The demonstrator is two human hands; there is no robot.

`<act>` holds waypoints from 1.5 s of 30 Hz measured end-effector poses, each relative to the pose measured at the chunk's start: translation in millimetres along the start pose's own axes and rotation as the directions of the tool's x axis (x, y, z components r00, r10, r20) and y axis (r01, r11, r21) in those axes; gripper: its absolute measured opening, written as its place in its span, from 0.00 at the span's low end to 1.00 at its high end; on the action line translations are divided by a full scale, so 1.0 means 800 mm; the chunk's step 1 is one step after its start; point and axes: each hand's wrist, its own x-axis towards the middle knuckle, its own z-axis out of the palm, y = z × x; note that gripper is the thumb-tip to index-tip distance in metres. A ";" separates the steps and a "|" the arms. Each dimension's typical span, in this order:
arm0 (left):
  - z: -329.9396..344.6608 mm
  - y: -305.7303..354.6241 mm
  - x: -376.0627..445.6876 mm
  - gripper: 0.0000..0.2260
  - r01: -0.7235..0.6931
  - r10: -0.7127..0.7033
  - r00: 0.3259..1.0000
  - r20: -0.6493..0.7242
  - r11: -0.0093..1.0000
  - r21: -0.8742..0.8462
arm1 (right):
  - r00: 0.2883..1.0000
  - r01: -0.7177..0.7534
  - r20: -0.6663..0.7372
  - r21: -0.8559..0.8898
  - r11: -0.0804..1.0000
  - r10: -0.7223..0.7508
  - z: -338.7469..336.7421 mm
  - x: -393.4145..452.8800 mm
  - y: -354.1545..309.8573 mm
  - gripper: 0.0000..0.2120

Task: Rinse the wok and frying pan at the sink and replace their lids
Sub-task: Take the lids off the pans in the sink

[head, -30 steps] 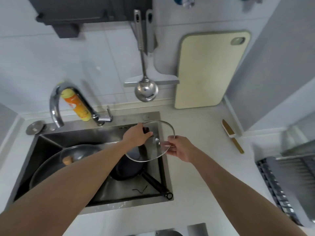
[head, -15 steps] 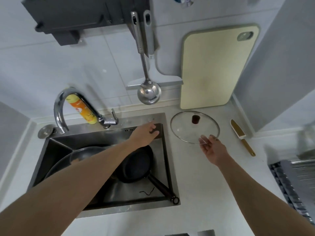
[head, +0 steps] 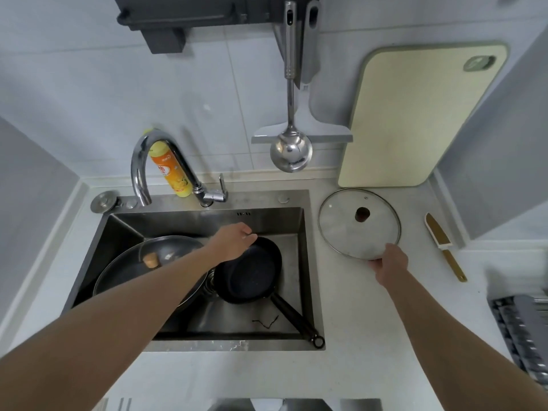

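A black frying pan (head: pixel 249 274) lies uncovered in the steel sink (head: pixel 231 345), its handle pointing to the near right corner. To its left sits the wok (head: pixel 118 280) under a glass lid with a wooden knob (head: pixel 151 259). My left hand (head: pixel 234 241) reaches over the pan's far rim, fingers relaxed and holding nothing. The pan's glass lid (head: pixel 353 223) lies flat on the counter right of the sink. At its near rim my right hand (head: pixel 388 264) curls its fingers on the edge.
A faucet (head: pixel 142 161) arches over the sink's back left, with a yellow bottle (head: pixel 172 173) behind it. A ladle (head: pixel 290 152) hangs on the wall beside a leaning cutting board (head: pixel 415 120). A knife (head: pixel 441 241) lies right of the lid, and a dish rack (head: pixel 522 336) sits far right.
Both hands lifted the glass lid off the frying pan; my right hand set it on the counter and now holds its near rim. My left hand moved down to the pan's far rim.
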 end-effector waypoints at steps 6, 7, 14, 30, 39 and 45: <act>0.001 -0.015 -0.020 0.16 -0.017 0.017 1.000 -0.008 1.000 -0.001 | 0.985 0.153 -0.059 -0.148 0.977 -0.163 0.008 -0.015 0.017 0.17; -0.003 -0.025 -0.026 0.15 -0.011 0.011 1.000 -0.013 1.000 -0.012 | 0.980 0.176 -0.057 -0.211 0.962 -0.191 0.021 -0.031 0.020 0.15; -0.040 -0.139 -0.068 0.17 0.200 -0.197 0.973 -0.117 0.980 0.010 | 0.739 0.458 0.673 -0.453 0.764 -0.044 0.200 -0.183 0.102 0.07; 0.004 -0.512 -0.078 0.29 0.496 -0.722 0.653 0.228 0.181 -0.849 | 0.437 0.884 0.878 -0.459 0.087 0.197 0.510 -0.260 0.336 0.32; -0.060 -0.455 -0.090 0.14 0.507 -0.676 0.655 0.339 0.060 -0.860 | 0.377 0.926 0.925 -0.376 -0.019 0.045 0.509 -0.267 0.360 0.18; -0.077 -0.431 -0.089 0.22 0.432 -0.740 0.630 0.234 0.083 -0.898 | 0.385 0.923 0.918 -0.382 0.046 -0.094 0.486 -0.288 0.330 0.18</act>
